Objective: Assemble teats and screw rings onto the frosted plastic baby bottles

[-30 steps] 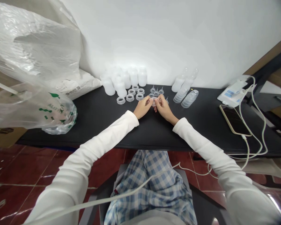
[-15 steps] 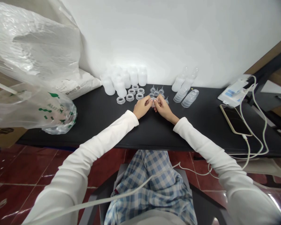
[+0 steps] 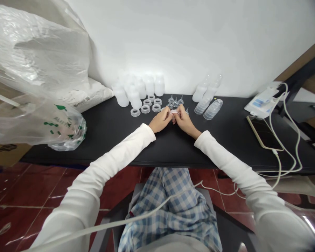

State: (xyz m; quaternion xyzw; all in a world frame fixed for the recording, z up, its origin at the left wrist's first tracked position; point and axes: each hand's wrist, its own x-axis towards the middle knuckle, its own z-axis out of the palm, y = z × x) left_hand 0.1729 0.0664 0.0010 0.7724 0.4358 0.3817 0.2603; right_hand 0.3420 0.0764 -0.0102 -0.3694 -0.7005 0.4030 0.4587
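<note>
My left hand (image 3: 161, 120) and my right hand (image 3: 183, 121) meet over the black table, both closed on one clear bottle collar ring (image 3: 174, 111). Fingers cover much of the ring, so whether a nipple sits in it cannot be made out. Just behind my hands stand several clear bottle nipples (image 3: 175, 102), tips up. Several loose collar rings (image 3: 145, 109) lie left of them. Farther back is a group of frosted white bottles (image 3: 134, 96). To the right, clear caps (image 3: 213, 109) lie stacked in each other beside bottles with domed tops (image 3: 201, 89).
A clear plastic bag with green print (image 3: 65, 122) and a large white sack (image 3: 42, 52) crowd the left side. On the right lie a phone (image 3: 265, 133) with a plugged-in cable and a white-and-blue packet (image 3: 262, 102). A white wall (image 3: 186, 42) rises behind the black table (image 3: 115, 136).
The ring has tilted between my fingers and now shows its side edge-on. Both hands have stayed in nearly the same place.
</note>
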